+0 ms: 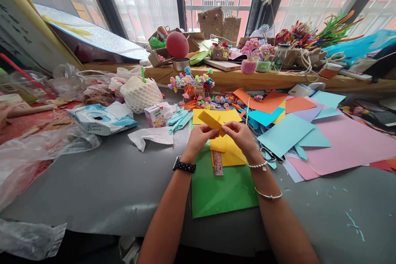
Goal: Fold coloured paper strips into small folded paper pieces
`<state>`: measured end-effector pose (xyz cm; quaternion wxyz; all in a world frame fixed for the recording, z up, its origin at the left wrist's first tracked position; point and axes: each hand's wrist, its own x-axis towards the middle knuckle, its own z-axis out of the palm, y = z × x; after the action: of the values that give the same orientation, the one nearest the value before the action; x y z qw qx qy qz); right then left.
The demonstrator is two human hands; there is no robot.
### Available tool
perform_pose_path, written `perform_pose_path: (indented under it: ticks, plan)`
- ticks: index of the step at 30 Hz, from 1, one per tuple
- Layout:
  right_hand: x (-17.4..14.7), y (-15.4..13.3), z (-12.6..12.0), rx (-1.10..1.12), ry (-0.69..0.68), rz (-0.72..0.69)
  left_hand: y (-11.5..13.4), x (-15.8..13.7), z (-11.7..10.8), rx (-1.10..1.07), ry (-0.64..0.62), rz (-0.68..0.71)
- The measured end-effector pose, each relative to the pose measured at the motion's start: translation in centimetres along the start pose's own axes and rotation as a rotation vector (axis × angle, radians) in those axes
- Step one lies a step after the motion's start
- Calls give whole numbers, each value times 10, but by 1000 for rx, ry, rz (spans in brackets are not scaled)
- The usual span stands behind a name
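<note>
Head view, the desk (123, 185) from left to right. Toward the far left corner lies a wipes pack (93, 119); a small pink box (155, 115) stands to its right. The left hand (199, 137) pinches a yellow paper strip (208, 118) with thumb and fingers closed on it. The strip is raised over a green sheet (222, 196), which extends toward the near edge. A ruler (218, 163) lies below the strip. The right hand (241, 134) pinches the strip's nearer end, fingertips together. Scissors (268, 156) lie beside light-blue paper (286, 132); a pink sheet (352, 144) spreads toward the right edge.
</note>
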<state>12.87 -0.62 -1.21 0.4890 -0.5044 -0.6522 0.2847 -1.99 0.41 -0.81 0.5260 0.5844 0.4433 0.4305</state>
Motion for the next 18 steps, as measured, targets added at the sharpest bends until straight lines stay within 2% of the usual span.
perform_pose_path:
  ticks: [2, 3, 6, 7, 8, 10, 13, 18]
  plan:
    - [0, 0, 0, -57, 52, -24, -1, 1, 0, 54, 50, 40]
    - [1, 0, -1, -120, 81, -50, -2, 1, -1, 106, 126, 83]
    - [0, -2, -3, -379, 131, -185, -1, 1, -2, 377, 434, 329]
    - [0, -4, -4, -454, 124, -237, 0, 0, -2, 493, 491, 428]
    - [-1, -5, -4, -510, 109, -284, 1, -1, -2, 606, 495, 514]
    - [-2, -7, -2, -563, 81, -351, 3, -3, 0, 792, 404, 610]
    - [-4, -10, 0, -556, 64, -398, 3, -4, 2, 950, 280, 603]
    - [-2, -7, -4, -549, 107, -359, 0, -4, 1, 995, 335, 563]
